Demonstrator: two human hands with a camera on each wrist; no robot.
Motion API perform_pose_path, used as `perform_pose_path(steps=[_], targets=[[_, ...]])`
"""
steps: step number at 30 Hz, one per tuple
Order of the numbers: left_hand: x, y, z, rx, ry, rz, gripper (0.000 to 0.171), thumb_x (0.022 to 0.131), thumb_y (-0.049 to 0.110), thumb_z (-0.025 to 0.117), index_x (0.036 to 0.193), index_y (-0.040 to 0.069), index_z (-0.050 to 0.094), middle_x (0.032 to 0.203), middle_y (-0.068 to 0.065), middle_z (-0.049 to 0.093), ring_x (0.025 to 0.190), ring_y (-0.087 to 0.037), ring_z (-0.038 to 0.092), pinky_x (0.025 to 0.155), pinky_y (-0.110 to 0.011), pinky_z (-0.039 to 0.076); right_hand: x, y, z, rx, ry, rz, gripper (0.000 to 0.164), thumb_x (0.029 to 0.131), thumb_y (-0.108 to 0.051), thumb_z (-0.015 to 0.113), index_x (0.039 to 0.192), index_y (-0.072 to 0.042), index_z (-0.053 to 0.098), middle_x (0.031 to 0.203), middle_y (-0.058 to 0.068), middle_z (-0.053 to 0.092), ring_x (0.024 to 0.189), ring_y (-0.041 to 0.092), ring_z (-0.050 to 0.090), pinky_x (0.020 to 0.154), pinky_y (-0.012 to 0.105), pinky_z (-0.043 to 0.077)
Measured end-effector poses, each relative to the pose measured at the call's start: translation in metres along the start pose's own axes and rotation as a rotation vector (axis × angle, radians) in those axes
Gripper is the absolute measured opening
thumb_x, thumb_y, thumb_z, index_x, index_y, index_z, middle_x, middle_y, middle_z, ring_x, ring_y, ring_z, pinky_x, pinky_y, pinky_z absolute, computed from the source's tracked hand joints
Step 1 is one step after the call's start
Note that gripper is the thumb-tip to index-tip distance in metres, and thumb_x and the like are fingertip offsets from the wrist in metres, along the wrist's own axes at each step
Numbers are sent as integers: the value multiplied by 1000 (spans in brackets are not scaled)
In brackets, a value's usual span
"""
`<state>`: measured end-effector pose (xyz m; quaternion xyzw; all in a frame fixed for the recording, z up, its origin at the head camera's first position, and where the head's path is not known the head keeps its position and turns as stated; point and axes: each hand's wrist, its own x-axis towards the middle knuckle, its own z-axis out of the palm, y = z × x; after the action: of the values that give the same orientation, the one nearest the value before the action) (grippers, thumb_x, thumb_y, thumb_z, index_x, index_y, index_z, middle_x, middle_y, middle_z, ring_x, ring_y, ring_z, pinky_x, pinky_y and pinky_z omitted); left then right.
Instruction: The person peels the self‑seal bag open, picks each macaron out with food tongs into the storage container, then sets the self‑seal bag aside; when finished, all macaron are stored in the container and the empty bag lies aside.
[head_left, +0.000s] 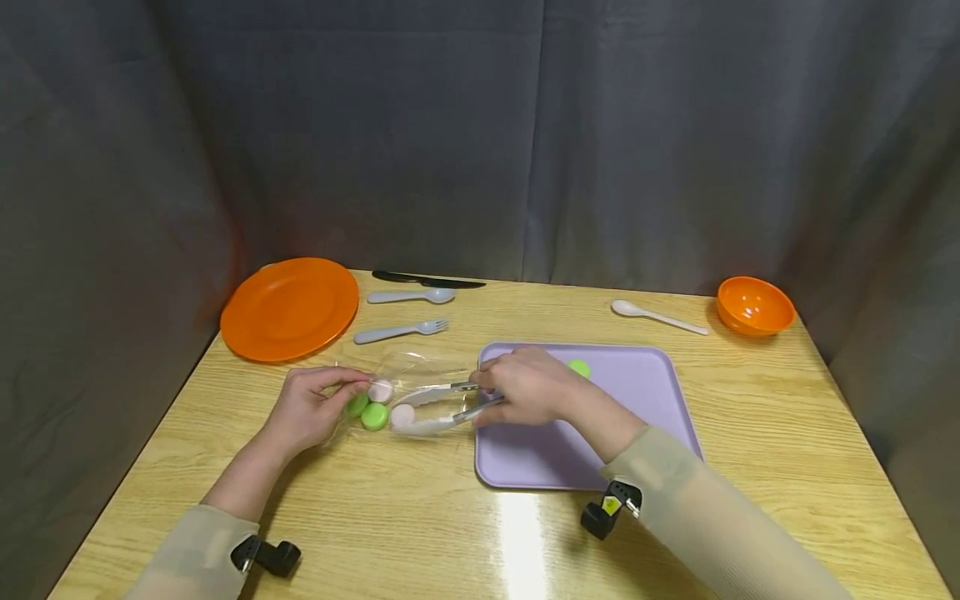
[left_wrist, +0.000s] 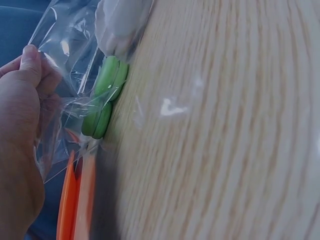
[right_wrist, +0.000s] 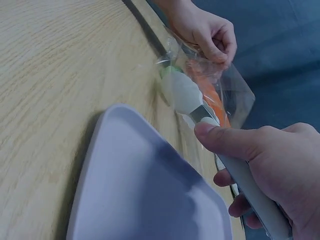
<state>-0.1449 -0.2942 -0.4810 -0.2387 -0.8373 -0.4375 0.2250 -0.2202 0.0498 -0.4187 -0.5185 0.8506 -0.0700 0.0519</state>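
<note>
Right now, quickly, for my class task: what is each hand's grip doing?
Left hand: closed, pinching the clear plastic bag between thumb and fingers.
Right hand: closed, holding the tongs.

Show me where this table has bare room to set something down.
Bare wood lies right of the lavender tray, in front of the orange bowl; behind the tray, between black knife and white spoon; and at the front, between the forearms. Crowded: around the clear bag, with the left hand, right hand, tongs and macarons close together.
</note>
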Motion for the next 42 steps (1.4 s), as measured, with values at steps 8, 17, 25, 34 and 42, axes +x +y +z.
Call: perform_pose_path(steps=[8, 17, 25, 34, 42], targets=[[-2, 0, -1, 19, 3, -25, 24, 84, -11, 83, 99, 8, 84, 97, -1, 81, 90, -15, 76, 84, -13, 55, -18, 7, -12, 11, 16, 29, 40, 92, -52, 81, 108, -17, 74, 94, -6, 70, 67, 10, 55, 58, 35, 49], [0, -1, -1, 27, 4, -10, 25, 84, -12, 84, 98, 9, 85, 97, 0, 81, 90, -15, 76, 85, -13, 54, -51, 23, -30, -1, 80, 70, 34, 90, -50, 84, 105, -22, 71, 91, -11, 70, 63, 7, 53, 55, 33, 47], [0, 0, -1, 42, -2, -24, 25, 84, -12, 83, 98, 8, 84, 97, 0, 81, 90, -14, 76, 84, -12, 54, -92, 40, -44, -16, 104, 139, 42, 89, -52, 84, 115, -19, 76, 98, -9, 72, 73, 8, 61, 62, 35, 51], [-1, 1, -1, 39, 1, -47, 24, 84, -12, 83, 98, 8, 84, 97, -1, 81, 93, -12, 75, 85, -12, 54, -136, 57, -56, -49, 120, 229, 53, 89, -50, 85, 126, -13, 78, 106, -7, 75, 86, 16, 71, 74, 45, 58], [-2, 0, 1, 40, 2, -42, 25, 83, -13, 83, 98, 8, 84, 97, -2, 81, 92, -9, 75, 83, -11, 54, -171, 73, -63, -63, 119, 285, 53, 88, -53, 85, 124, -16, 79, 108, -10, 73, 80, 11, 63, 70, 38, 54]])
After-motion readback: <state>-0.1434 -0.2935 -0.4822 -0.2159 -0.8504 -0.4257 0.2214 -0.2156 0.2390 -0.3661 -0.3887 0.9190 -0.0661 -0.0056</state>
